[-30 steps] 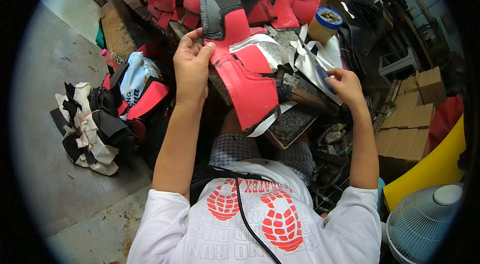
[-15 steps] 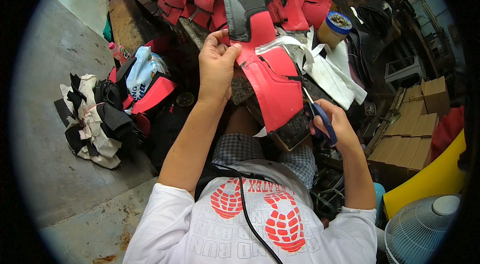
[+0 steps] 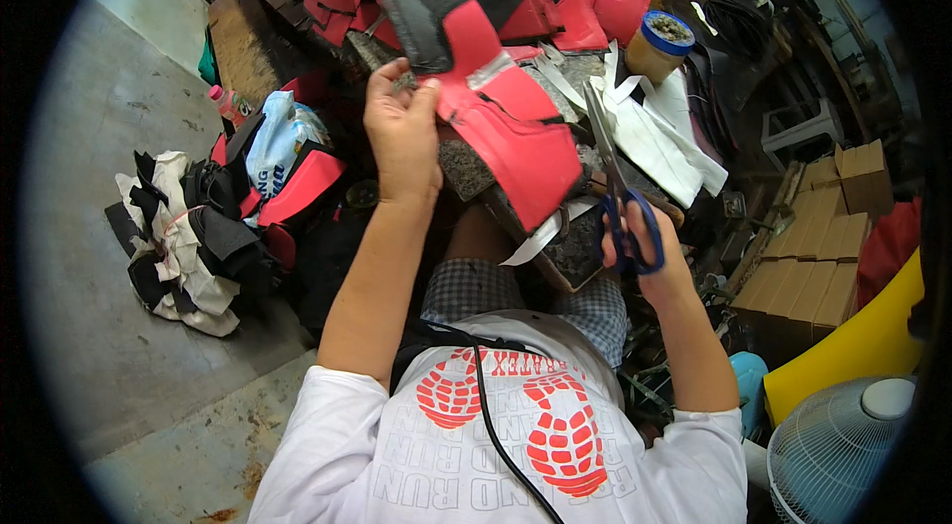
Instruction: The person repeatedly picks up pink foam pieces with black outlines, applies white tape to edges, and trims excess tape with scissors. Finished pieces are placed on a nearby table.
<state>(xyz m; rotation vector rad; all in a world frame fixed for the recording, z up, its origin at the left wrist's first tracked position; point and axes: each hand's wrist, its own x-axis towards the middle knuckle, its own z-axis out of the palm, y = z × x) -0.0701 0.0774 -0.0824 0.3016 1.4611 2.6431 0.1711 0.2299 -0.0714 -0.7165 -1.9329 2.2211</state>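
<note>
A: How far along?
B: Across the bench point(image 3: 462, 167) lies a pile point(image 3: 526, 15) — can't tell if that's finished! One red piece point(image 3: 516, 117) is up above the bench; cutting looks incomplete.
A: And the hands?
B: Left hand point(image 3: 405, 137) pinches the piece's edge; right hand point(image 3: 666, 261) grips scissors point(image 3: 616, 182) — blades just beside, not biting.

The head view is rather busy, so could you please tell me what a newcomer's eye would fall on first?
Probably the red and grey piece near the centre, held in the left hand, with blue-handled scissors in the right hand beside it. Beyond lies a pile of red pieces, and a white fan stands at lower right.
</note>
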